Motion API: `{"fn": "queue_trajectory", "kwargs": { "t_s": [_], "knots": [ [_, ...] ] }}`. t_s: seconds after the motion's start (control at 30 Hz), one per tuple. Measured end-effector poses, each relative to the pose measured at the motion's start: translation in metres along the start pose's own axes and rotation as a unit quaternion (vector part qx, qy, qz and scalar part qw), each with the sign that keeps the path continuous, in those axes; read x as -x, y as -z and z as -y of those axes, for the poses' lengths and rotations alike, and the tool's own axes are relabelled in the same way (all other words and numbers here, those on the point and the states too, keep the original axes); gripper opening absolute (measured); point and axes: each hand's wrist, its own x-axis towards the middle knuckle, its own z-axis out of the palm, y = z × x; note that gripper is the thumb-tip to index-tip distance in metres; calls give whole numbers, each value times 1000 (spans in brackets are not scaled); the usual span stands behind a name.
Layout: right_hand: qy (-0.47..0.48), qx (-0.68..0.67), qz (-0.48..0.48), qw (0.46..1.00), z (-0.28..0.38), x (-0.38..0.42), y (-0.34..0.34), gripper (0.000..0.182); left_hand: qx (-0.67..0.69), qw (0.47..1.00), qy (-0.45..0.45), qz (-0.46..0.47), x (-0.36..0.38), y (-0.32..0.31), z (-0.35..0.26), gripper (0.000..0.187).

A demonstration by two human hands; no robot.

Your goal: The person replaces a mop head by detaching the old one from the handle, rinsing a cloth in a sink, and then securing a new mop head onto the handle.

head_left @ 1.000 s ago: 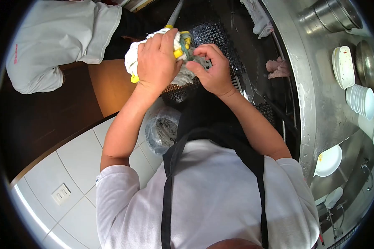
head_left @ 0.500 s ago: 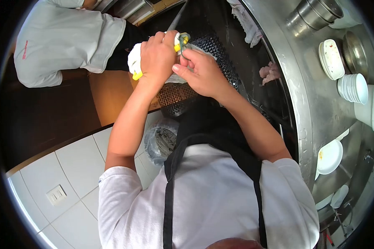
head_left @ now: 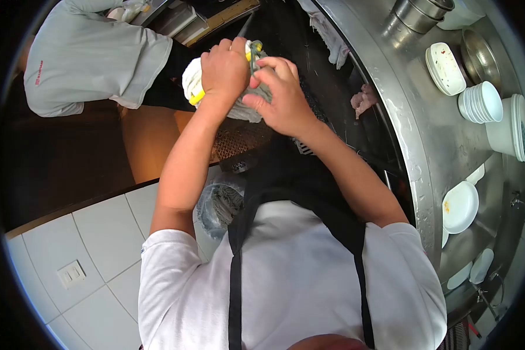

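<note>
White tiles (head_left: 106,239) cover the near left and a steel counter (head_left: 405,125) curves along the right, a stack of white bowls (head_left: 480,102) upon it; a co-worker (head_left: 99,61) in grey is at far left; at far centre, an aproned person's left hand (head_left: 223,71) clasps a white mop head (head_left: 192,77) with a yellow fitting (head_left: 196,97), fingers closed over it; the right hand (head_left: 280,98), half-curled, is at a green band (head_left: 254,56) there, its grip impossible to tell; a bucket (head_left: 213,219) sits nearer, left of the apron (head_left: 294,175).
</note>
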Motion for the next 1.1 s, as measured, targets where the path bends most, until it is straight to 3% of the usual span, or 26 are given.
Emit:
{"fn": "queue_trajectory", "kwargs": {
  "t_s": [0.03,0.17,0.2,0.3,0.5,0.7,0.8,1.1],
  "knots": [
    [28,-9,-22,999,-7,-5,0,35,4,1000,5,-1,-2,3,0,26],
    [-108,-213,53,970,-25,-17,-2,30,9,1000,22,18,-5,5,-6,26],
    [-58,-197,8,979,-21,-24,-9,36,7,999,25,23,-8,6,-6,25],
    [-141,-137,38,980,-4,-25,-3,45,-5,999,39,20,-8,2,-7,21],
    [-167,-116,-11,979,22,-25,-13,52,-33,995,66,66,-6,5,-9,19],
    [-175,-125,-26,976,17,-16,-15,45,-51,997,56,28,-3,-4,-10,16],
    [-179,-112,13,977,12,-16,-5,39,-47,998,48,5,-6,-3,-7,17],
    [-125,-111,1,986,-3,-3,-8,29,-7,998,52,-22,-7,-5,-7,26]
  ]
}}
